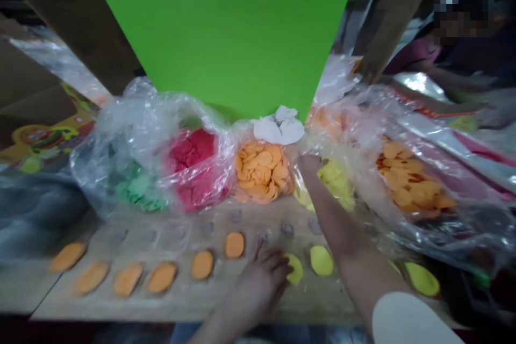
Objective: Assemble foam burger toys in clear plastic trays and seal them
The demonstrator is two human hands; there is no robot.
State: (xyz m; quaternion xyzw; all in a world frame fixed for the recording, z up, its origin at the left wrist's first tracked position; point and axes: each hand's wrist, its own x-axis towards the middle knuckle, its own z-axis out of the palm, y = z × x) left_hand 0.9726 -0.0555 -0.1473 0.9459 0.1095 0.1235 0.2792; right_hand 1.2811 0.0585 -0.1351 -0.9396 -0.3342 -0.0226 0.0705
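On the wooden table, my left hand point(266, 274) is low over a row of flat pieces. Its fingers are bent against the edge of a round yellow piece point(295, 269) and seem to grip it; the fingertips are partly hidden. My right hand point(311, 164) reaches forward to a clear plastic bag of yellow pieces point(337, 178), its fingers out of sight at the bag. Another yellow piece point(321, 260) lies beside my right forearm. Left of my left hand, several orange pieces point(234, 245) continue the row. Small clear squares point(287, 229) lie behind them.
Open plastic bags hold orange pieces point(263, 169), red pieces point(193, 166) and green pieces point(141, 191). White pieces point(279, 126) sit against a tall green panel point(229, 37). More orange pieces point(415, 183) are bagged at right. Another person point(455, 59) is at the far right.
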